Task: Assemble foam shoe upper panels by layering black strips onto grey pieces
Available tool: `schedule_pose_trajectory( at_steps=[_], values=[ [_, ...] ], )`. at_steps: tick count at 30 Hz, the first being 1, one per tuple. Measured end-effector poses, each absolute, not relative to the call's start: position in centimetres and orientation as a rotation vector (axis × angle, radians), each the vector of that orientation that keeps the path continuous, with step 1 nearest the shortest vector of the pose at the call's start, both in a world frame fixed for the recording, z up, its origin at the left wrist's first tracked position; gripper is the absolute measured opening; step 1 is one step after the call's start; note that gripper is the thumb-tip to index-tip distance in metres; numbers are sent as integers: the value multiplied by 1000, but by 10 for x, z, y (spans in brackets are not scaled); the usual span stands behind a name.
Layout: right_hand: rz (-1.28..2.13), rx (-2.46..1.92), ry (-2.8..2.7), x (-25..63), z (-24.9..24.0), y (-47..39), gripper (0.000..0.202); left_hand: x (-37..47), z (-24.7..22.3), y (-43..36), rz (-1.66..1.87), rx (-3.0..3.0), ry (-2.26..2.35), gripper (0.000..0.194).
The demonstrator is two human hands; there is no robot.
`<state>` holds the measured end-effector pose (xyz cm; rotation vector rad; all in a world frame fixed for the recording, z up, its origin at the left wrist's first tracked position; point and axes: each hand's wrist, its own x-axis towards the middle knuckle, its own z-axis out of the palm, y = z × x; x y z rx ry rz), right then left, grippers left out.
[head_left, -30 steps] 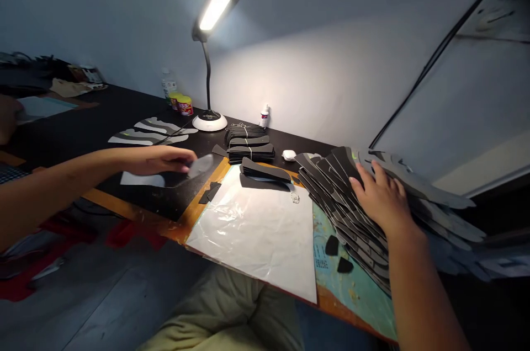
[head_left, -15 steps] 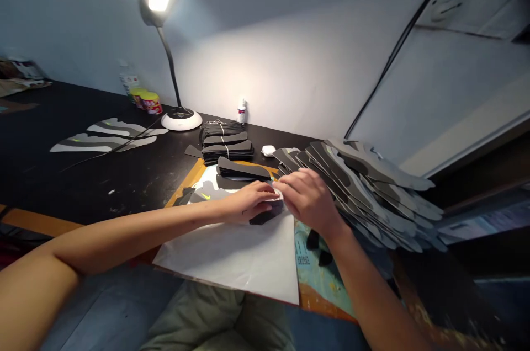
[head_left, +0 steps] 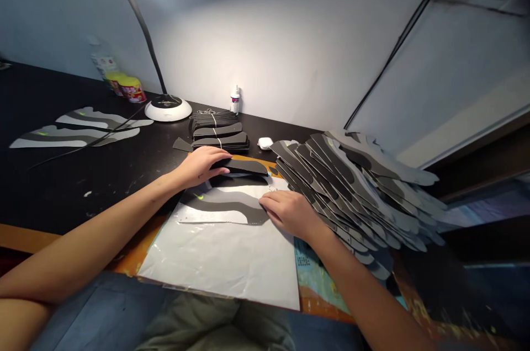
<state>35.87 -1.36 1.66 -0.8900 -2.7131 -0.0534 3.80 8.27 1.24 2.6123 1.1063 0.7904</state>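
Observation:
A grey-and-white shoe upper piece (head_left: 219,206) with a dark wavy band and a small yellow-green mark lies flat on the white sheet (head_left: 215,257). My right hand (head_left: 287,210) rests at its right end, fingers bent together and pinching or pressing that edge. My left hand (head_left: 202,166) is at the left end of a small stack of black curved strips (head_left: 248,166), thumb below and fingers above, closed around the end. Its grip on one strip or several cannot be made out. Beyond my right fingertips shows a small pale ring-like thing (head_left: 272,189).
Fanned shoe upper pieces (head_left: 351,185) pile up at the right. Banded black strips (head_left: 219,133), a white case (head_left: 265,143) and a small bottle (head_left: 235,100) stand behind. At the left are a desk lamp (head_left: 168,108), cans (head_left: 131,89) and two more upper pieces (head_left: 74,136).
My left hand has moved left and away from me, from the upper piece to the black strips. My right hand has come down onto the piece's right end. The view has shifted right.

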Motion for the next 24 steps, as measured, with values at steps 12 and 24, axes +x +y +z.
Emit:
schedule_pose_trajectory(
  at_steps=[12, 24],
  values=[
    [245, -939, -2678, 361, 22, -15, 55, 37, 11, 74, 1048, 2333, 1054, 53],
    [401, -879, -2664, 367, 19, -15, 63, 39, 13, 69, 1091, 2240, 1115, 63]
  ],
)
